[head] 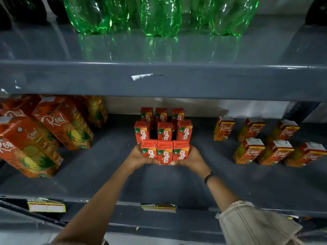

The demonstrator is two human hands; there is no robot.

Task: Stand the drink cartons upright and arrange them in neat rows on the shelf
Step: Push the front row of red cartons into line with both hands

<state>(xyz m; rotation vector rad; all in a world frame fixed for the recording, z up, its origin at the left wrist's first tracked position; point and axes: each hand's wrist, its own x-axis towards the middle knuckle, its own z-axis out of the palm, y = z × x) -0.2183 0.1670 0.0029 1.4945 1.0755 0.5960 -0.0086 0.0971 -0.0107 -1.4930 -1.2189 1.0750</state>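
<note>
Small red Maaza drink cartons stand upright in three rows at the middle of the grey shelf [99, 167]. The back row [161, 114] and the middle row [164, 131] each hold three cartons with gaps between them. The front row of three cartons [165, 152] is pressed tight side by side. My left hand [137, 157] cups the left end of that front row and my right hand [192, 157] cups the right end, with thumbs under the front faces.
Large Real juice cartons [62, 124] lean at the left of the shelf. Small Real cartons [248, 151] stand in two rows at the right. Green plastic bottles [160, 16] stand on the shelf above. Price labels [46, 206] hang on the front edge.
</note>
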